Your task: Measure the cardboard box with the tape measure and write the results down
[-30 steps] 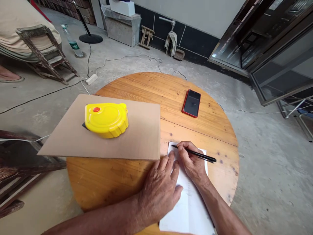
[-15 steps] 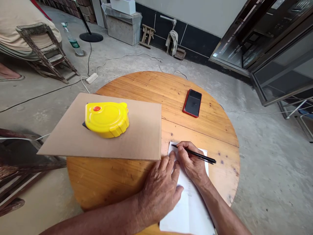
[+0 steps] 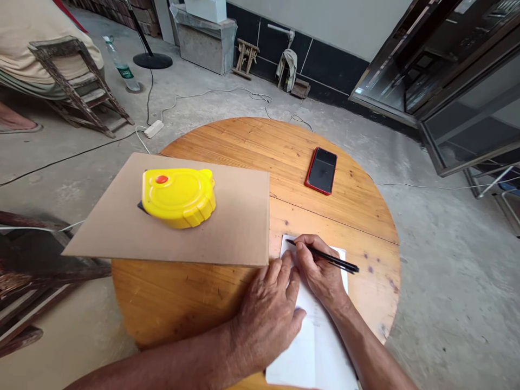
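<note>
My right hand [image 3: 319, 268] pinches a black pen [image 3: 333, 260], its tip touching the top left corner of a white sheet of paper [image 3: 317, 346] on the round wooden table [image 3: 252, 157]. My left hand [image 3: 268, 314] lies flat with fingers stretched out, pressing on the paper's left edge, right beside the right hand. To the left, a brown cardboard sheet [image 3: 231, 227] rests on the table and overhangs its left edge. A yellow tape measure [image 3: 177, 197] with a red button sits on the cardboard.
A red-cased phone [image 3: 322, 170] lies face up at the table's far right. On the concrete floor are cables, a power strip [image 3: 153, 129], a plastic bottle [image 3: 119, 64], a wooden folding frame [image 3: 77, 86] and a fan base [image 3: 153, 60]. Glass doors stand at the right.
Hands and pen hold almost the same place; the view has shifted slightly. Nothing on the table has moved.
</note>
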Available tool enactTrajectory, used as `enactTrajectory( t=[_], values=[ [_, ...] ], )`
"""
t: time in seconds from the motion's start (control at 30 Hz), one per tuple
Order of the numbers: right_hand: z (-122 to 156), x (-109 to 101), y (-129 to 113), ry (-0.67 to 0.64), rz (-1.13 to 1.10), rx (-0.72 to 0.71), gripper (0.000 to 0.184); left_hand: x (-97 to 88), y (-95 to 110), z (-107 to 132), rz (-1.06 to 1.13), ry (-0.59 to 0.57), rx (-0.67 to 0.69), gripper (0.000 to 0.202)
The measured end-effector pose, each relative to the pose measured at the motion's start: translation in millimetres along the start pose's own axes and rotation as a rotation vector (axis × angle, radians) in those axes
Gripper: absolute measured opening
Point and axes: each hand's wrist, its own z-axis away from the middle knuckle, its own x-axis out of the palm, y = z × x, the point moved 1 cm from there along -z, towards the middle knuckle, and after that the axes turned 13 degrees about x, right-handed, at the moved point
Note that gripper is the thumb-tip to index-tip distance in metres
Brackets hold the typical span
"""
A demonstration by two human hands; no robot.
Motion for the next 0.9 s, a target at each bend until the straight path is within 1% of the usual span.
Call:
enactTrajectory(
  t=[0.27,0.53,0.9],
  values=[
    [-0.8,2.1,-1.7,0.006,0.052,-0.032,0.013,-0.4,0.4,1.3,-0.018,0.026,0.022,0.066],
    [-0.9,0.2,-1.8,0.001,0.086,-0.059,0.014,-0.2,0.2,0.8,-0.021,0.020,0.030,0.063],
    [0.1,-0.4,-0.4,-0.011,0.066,-0.036,0.015,-2.3,-0.2,0.5,-0.020,0.021,0.033,0.060]
  ],
)
